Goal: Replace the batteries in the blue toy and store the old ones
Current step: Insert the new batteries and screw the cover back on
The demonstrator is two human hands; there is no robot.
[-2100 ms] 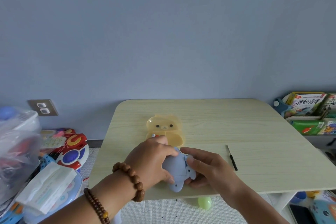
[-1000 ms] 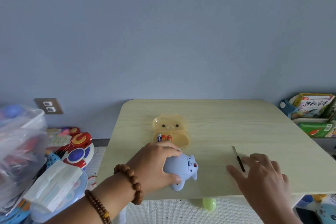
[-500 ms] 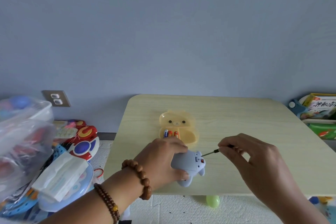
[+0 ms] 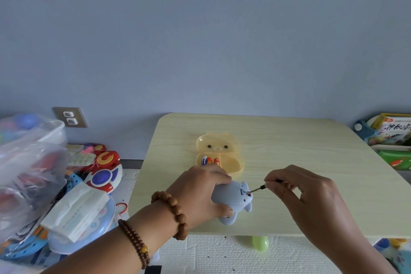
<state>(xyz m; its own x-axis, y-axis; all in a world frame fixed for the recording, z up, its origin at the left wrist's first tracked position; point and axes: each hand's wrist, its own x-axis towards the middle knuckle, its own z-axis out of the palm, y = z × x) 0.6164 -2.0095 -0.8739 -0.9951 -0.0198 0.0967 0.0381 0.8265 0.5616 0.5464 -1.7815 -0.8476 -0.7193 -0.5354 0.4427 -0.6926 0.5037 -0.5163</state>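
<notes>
1. Since the earlier view, the right hand [image 4: 311, 198] has left the blue toy [image 4: 229, 196], taken the screwdriver [image 4: 258, 189] off the tabletop [image 4: 311, 151] and brought its tip to the toy's exposed end.
2. Grip state: the left hand [image 4: 200, 193] wraps its fingers around the toy and pins it to the tabletop near the front edge. The right hand pinches the screwdriver handle between thumb and fingertips.
3. Step in hand, as judged: working the battery-cover screw. Whether the tip is seated in the screw cannot be told.
4. Hazards:
   - Tip slip — the shaft meets the toy at a slant, and the toy's body is rounded, so it may roll under the left grip.
   - Lost screw — the toy sits close to the tabletop edge, so a freed screw could drop to the floor.
5. Count: one toy, one screwdriver, one open yellow case [image 4: 233, 162] just behind the left hand, three batteries [image 4: 210, 160] side by side in it, two bead bracelets [image 4: 171, 213] on the left arm.
</notes>
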